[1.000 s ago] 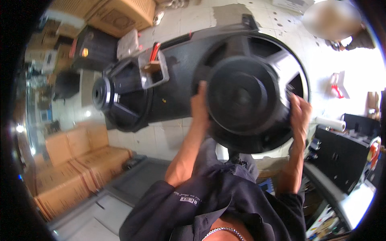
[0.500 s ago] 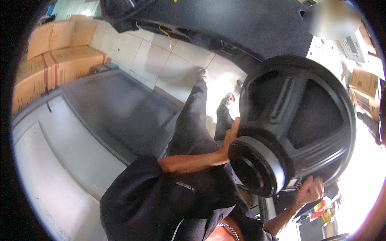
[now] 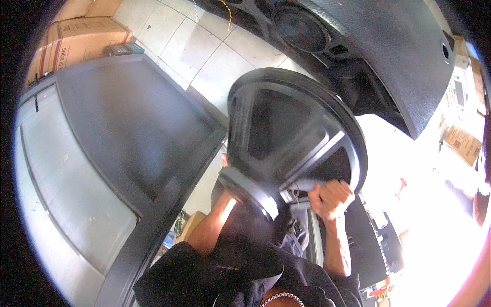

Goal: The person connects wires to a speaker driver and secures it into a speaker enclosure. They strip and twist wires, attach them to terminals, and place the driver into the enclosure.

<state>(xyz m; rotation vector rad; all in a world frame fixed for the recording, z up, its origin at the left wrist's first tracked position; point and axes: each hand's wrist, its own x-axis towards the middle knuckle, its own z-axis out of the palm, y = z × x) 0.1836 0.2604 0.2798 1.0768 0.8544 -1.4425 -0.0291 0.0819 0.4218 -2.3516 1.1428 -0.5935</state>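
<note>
A large black loudspeaker driver [image 3: 291, 140] is held up in front of me, tilted, its round magnet toward my body and its wide rim away. My right hand [image 3: 332, 199] is closed around the frame's edge on the near right. On the other side, my left hand [image 3: 225, 161] supports the driver by the magnet; the magnet hides most of it, with fingertips showing. Beyond lies a big black speaker cabinet [image 3: 404, 51] with an opening in its side. Another round driver [image 3: 302, 30] sits in that same side.
To the left stands a dark grey framed panel [image 3: 143, 117] with pale glass-like sections. Cardboard boxes [image 3: 82, 41] stand at the far left. Yellow wire [image 3: 228, 18] hangs near the cabinet over the tiled floor [image 3: 204, 61]. Another carton [image 3: 463, 143] is at right.
The driver has moved left and closer to my body. My view has turned, so the cabinet's side with its opening and fitted driver now shows. My right hand still grips the frame.
</note>
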